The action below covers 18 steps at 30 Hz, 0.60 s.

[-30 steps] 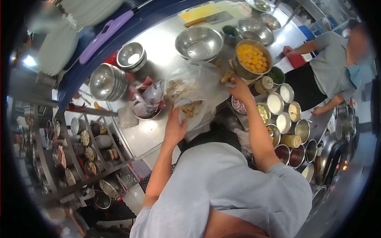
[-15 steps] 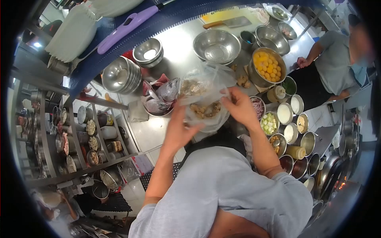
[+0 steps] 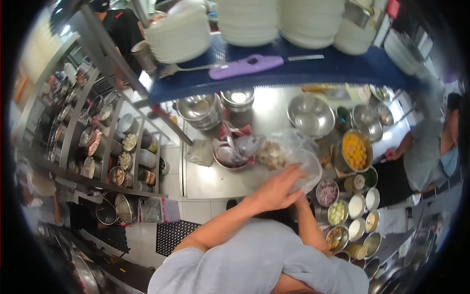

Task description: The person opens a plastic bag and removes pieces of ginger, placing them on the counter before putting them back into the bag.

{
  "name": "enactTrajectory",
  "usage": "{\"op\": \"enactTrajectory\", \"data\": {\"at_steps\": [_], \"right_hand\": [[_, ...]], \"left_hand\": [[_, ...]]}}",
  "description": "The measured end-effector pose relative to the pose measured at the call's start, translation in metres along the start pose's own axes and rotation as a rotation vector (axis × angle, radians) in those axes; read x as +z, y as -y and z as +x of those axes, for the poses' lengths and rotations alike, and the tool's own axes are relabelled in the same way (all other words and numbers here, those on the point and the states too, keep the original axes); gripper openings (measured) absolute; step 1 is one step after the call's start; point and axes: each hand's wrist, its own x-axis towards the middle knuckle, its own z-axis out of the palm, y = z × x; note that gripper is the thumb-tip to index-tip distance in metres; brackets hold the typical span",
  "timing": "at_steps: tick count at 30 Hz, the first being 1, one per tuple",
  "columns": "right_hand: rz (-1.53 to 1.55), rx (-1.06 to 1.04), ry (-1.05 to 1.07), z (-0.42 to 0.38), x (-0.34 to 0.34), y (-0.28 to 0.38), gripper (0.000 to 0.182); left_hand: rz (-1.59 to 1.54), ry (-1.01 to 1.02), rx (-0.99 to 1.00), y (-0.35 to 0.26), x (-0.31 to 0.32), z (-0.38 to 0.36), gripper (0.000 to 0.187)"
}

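Now | left hand [image 3: 275, 190]: fingers parted over crinkled, translucent bag [image 3: 312, 169] | right hand [image 3: 300, 200]: mostly hidden, fingers can't tell

Front-left bit of the steel counter [image 3: 203, 182] looks passable tbh, but reaching farther back, the fish bowl [image 3: 227, 165] and plastic bag [image 3: 313, 169] block you, plus that blue shelf [image 3: 338, 73] overhead.

I see the left arm [image 3: 226, 219] reaching across, the left hand [image 3: 278, 189] with thumb and fingers parted, the right forearm [image 3: 309, 220] close beneath it, right hand hidden.
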Motion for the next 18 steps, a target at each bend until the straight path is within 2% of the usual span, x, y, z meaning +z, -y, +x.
{"op": "enactTrajectory", "data": {"at_steps": [1, 3, 5, 8, 9, 10, 12, 13, 15, 16, 18], "right_hand": [[-0.030, 0.010, -0.042, 0.000, -0.003, -0.005, 0.087], [-0.072, 0.023, -0.115, 0.005, -0.018, -0.014, 0.084], [-0.083, 0.002, -0.158, 0.009, -0.032, -0.015, 0.081], [-0.088, -0.096, -0.158, 0.028, -0.046, 0.005, 0.076], [-0.091, -0.094, -0.176, 0.026, -0.051, 0.015, 0.075], [-0.081, -0.105, -0.164, 0.029, -0.054, 0.027, 0.073], [-0.056, -0.139, -0.122, 0.036, -0.060, 0.054, 0.070], [-0.034, -0.166, -0.103, 0.038, -0.063, 0.068, 0.069], [0.022, -0.255, -0.058, 0.036, -0.062, 0.091, 0.066], [0.061, -0.317, -0.048, 0.039, -0.058, 0.102, 0.065], [0.136, -0.396, -0.045, 0.042, -0.050, 0.120, 0.063]], "left_hand": [[0.032, -0.033, 0.001, 0.004, -0.014, -0.006, 0.048], [-0.587, -0.183, -0.281, 0.023, -0.048, -0.024, 0.074], [-0.536, -0.093, -0.283, 0.059, -0.048, -0.026, 0.097], [-0.615, 0.189, -0.209, 0.064, 0.009, -0.028, 0.083], [-0.673, 0.274, -0.098, 0.049, 0.017, -0.020, 0.076], [-0.799, 0.278, -0.349, 0.038, 0.016, -0.021, 0.071], [-0.850, 0.366, -0.623, 0.009, -0.014, -0.029, 0.066], [-0.773, 0.425, -0.616, 0.016, -0.022, -0.026, 0.066], [-0.667, 0.371, -0.520, 0.045, -0.023, -0.047, 0.064], [-0.758, 0.254, -0.373, 0.049, -0.021, -0.050, 0.065], [-0.849, 0.175, -0.237, 0.048, -0.014, -0.058, 0.065]]}}
